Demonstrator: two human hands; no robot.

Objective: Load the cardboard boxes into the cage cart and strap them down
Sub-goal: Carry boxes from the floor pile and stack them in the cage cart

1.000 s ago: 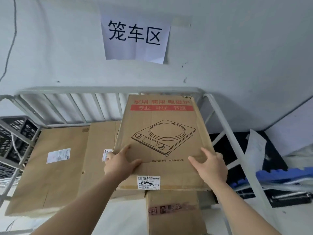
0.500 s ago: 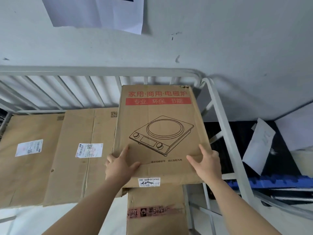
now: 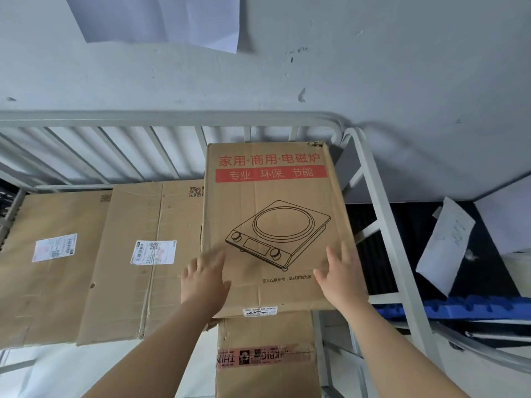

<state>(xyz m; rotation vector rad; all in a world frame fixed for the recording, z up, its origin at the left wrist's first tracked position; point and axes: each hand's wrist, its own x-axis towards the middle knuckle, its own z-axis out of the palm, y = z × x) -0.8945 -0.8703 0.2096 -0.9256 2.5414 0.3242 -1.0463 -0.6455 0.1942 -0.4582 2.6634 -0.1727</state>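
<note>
Cooker box lies flat atop lower box, in cart, right rear corner. Left hand and right hand press flat on it, fingers straight. Likely stiff, weighty, contents fragile; take by side edges.

A single wide-angle camera sits on the person's head, facing forward and tilted down along both bare forearms, which enter from the bottom edge. It is close in: the left hand, the right hand and the induction-cooker box fill the middle. The cage cart's back rail curves across the frame, with the grey wall filling the upper part.
</note>
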